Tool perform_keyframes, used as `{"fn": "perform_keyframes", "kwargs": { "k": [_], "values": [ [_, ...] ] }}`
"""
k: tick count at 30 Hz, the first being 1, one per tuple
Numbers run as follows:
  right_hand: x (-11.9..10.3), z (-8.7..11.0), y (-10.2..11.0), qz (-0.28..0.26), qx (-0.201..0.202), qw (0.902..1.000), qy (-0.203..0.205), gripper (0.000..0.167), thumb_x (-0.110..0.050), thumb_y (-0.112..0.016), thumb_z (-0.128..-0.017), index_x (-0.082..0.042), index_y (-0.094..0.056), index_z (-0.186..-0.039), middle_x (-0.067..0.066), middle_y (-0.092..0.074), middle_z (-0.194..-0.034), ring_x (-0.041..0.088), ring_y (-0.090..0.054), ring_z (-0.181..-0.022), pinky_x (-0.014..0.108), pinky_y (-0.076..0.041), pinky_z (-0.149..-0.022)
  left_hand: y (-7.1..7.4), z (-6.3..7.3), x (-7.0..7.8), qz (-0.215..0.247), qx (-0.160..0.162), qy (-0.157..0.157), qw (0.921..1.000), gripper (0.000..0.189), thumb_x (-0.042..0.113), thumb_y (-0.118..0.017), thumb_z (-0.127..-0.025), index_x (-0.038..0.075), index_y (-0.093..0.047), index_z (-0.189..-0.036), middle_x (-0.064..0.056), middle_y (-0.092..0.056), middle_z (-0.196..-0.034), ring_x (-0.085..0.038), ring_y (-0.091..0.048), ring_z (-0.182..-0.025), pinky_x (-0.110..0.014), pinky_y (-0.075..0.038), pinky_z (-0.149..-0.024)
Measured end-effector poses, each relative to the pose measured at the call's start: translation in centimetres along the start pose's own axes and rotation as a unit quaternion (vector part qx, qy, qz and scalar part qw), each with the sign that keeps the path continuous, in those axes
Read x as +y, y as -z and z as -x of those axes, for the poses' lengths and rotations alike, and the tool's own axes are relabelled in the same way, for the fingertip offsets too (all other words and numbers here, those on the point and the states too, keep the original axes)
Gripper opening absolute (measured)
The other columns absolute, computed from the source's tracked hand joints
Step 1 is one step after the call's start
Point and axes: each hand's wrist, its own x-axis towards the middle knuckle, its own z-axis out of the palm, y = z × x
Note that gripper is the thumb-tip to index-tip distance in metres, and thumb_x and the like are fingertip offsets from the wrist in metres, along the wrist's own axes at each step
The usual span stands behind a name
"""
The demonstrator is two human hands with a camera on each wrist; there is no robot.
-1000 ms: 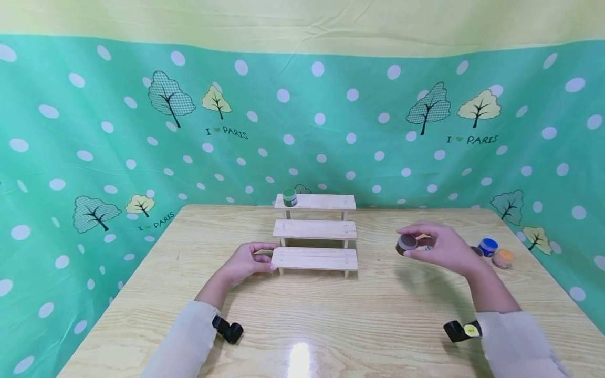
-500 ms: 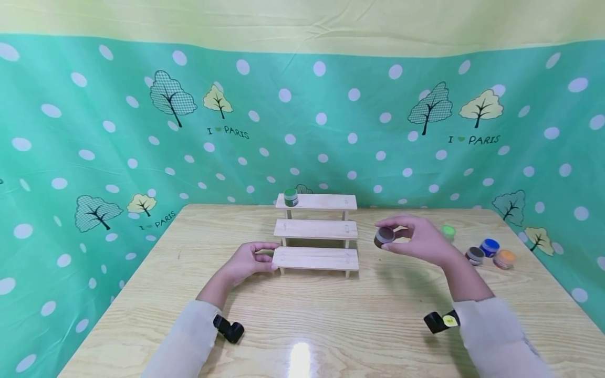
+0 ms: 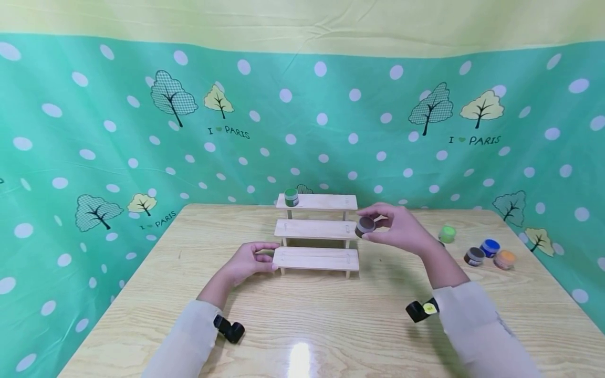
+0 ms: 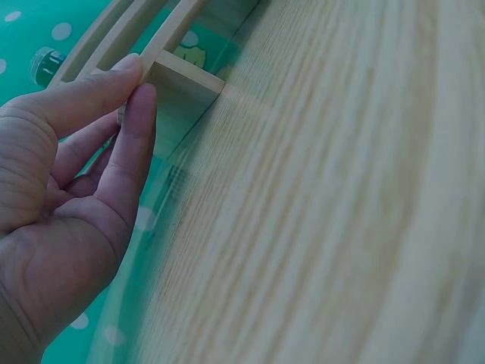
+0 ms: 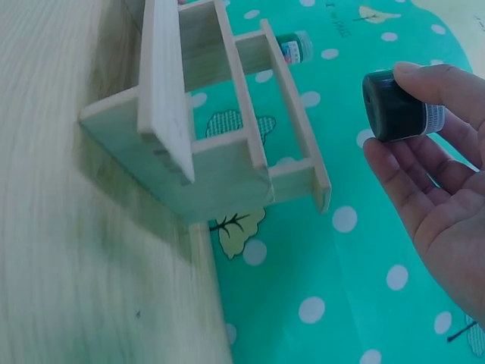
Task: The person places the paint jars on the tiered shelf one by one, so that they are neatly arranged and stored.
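Observation:
A small wooden three-step shelf [image 3: 315, 258] stands at the middle of the table. My left hand [image 3: 251, 258] pinches the left end of its lowest step; the left wrist view shows thumb and fingertip on the wooden edge [image 4: 163, 44]. Between thumb and fingers, my right hand [image 3: 400, 227] holds a dark-coloured paint jar [image 3: 365, 226] in the air, overlapping the right end of the middle step. The right wrist view shows this jar [image 5: 394, 106] tipped sideways, apart from the shelf. A green paint jar [image 3: 291, 197] sits on the left of the top step.
On the right of the wooden table [image 3: 302, 310] stand a light green jar [image 3: 447, 233], a dark jar [image 3: 475, 256], a blue jar [image 3: 490, 248] and an orange jar [image 3: 504, 259]. A green dotted cloth [image 3: 302, 126] hangs behind the table.
My right hand has carried the dark paint jar leftward and slightly up, from over the right side of the table to the shelf's right end. The left hand has stayed on the lowest step.

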Motion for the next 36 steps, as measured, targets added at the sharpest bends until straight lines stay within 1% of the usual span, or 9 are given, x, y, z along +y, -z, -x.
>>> {"fn": "perform_keyframes", "kwargs": {
  "k": [8, 9, 12, 17, 21, 25, 28, 31, 36],
  "values": [
    [-1.0, -1.9, -0.4, -0.006, -0.002, 0.9999, 0.01, 0.039, -0.006, -0.08, -0.08, -0.003, -0.067, -0.117, 0.008, -0.063, -0.109, 0.023, -0.058, -0.1, 0.034, -0.055, -0.085, 0.0, -0.2, -0.1, -0.004, -0.001, 0.001, 1.0, 0.062, -0.005, -0.079, -0.076, -0.003, -0.056, -0.133, -0.012, -0.066, -0.096, -0.017, -0.064, -0.083, -0.031, -0.059, -0.074],
    [-1.1, -2.1, -0.5, -0.003, -0.002, 0.9999, 0.015, 0.039, -0.006, -0.08, -0.08, -0.002, -0.067, -0.117, 0.009, -0.063, -0.109, 0.023, -0.058, -0.1, 0.032, -0.056, -0.084, 0.0, -0.2, -0.1, -0.004, 0.0, 0.001, 1.0, 0.062, -0.005, -0.079, -0.076, -0.002, -0.056, -0.133, -0.012, -0.066, -0.096, -0.018, -0.065, -0.084, -0.031, -0.059, -0.074],
    [-1.3, -2.8, -0.7, -0.001, -0.001, 0.9998, 0.022, 0.04, -0.006, -0.079, -0.08, -0.001, -0.067, -0.118, 0.008, -0.063, -0.11, 0.023, -0.058, -0.099, 0.033, -0.056, -0.083, 0.1, -0.2, -0.2, -0.006, 0.001, 0.0, 1.0, 0.062, -0.004, -0.08, -0.076, -0.002, -0.055, -0.133, -0.013, -0.065, -0.096, -0.018, -0.064, -0.084, -0.031, -0.059, -0.074],
    [-1.4, -3.8, -1.1, 0.003, -0.004, 0.9997, 0.022, 0.042, -0.008, -0.079, -0.081, -0.001, -0.066, -0.12, 0.008, -0.063, -0.111, 0.022, -0.058, -0.099, 0.034, -0.056, -0.083, 0.2, -0.1, -0.2, -0.006, -0.002, 0.002, 1.0, 0.063, -0.003, -0.08, -0.076, -0.002, -0.055, -0.134, -0.013, -0.065, -0.095, -0.018, -0.064, -0.083, -0.031, -0.059, -0.074],
    [-1.6, -4.5, -1.5, -0.011, -0.004, 0.9998, 0.018, 0.044, -0.007, -0.079, -0.081, 0.001, -0.065, -0.122, 0.01, -0.063, -0.112, 0.025, -0.059, -0.099, 0.038, -0.055, -0.084, 0.2, -0.2, -0.1, -0.008, -0.004, -0.001, 1.0, 0.063, -0.003, -0.08, -0.077, -0.002, -0.054, -0.134, -0.013, -0.065, -0.096, -0.018, -0.064, -0.083, -0.031, -0.058, -0.074],
    [-1.7, -5.2, -1.9, -0.012, -0.003, 0.9998, 0.013, 0.045, -0.009, -0.08, -0.08, 0.0, -0.066, -0.122, 0.01, -0.063, -0.111, 0.025, -0.059, -0.098, 0.041, -0.055, -0.085, 0.2, -0.2, 0.0, -0.009, -0.004, 0.001, 1.0, 0.063, -0.003, -0.08, -0.076, -0.002, -0.055, -0.134, -0.013, -0.065, -0.096, -0.018, -0.064, -0.084, -0.031, -0.058, -0.074],
    [-1.8, -5.9, -2.2, -0.014, -0.006, 0.9998, 0.016, 0.044, -0.009, -0.08, -0.08, 0.001, -0.066, -0.121, 0.01, -0.064, -0.11, 0.024, -0.06, -0.099, 0.042, -0.055, -0.085, 0.2, -0.1, 0.0, -0.009, -0.002, 0.001, 1.0, 0.063, -0.003, -0.08, -0.076, -0.002, -0.055, -0.134, -0.012, -0.065, -0.097, -0.017, -0.063, -0.084, -0.03, -0.058, -0.074],
    [-1.8, -6.5, -2.4, -0.024, -0.009, 0.9995, 0.021, 0.043, -0.007, -0.08, -0.08, 0.003, -0.066, -0.119, 0.011, -0.065, -0.108, 0.024, -0.06, -0.098, 0.041, -0.055, -0.085, 0.2, -0.1, 0.0, -0.011, -0.002, 0.0, 0.9999, 0.063, -0.002, -0.08, -0.076, -0.002, -0.055, -0.134, -0.012, -0.065, -0.096, -0.017, -0.063, -0.084, -0.029, -0.058, -0.074],
    [-1.8, -7.3, -2.8, -0.029, -0.005, 0.9994, 0.02, 0.042, -0.004, -0.08, -0.079, 0.003, -0.067, -0.118, 0.011, -0.065, -0.106, 0.024, -0.062, -0.095, 0.035, -0.056, -0.083, 0.2, -0.1, 0.0, -0.011, -0.004, -0.001, 0.9999, 0.063, -0.002, -0.08, -0.077, -0.002, -0.055, -0.134, -0.012, -0.065, -0.096, -0.017, -0.064, -0.084, -0.029, -0.058, -0.074]
  ]
}}
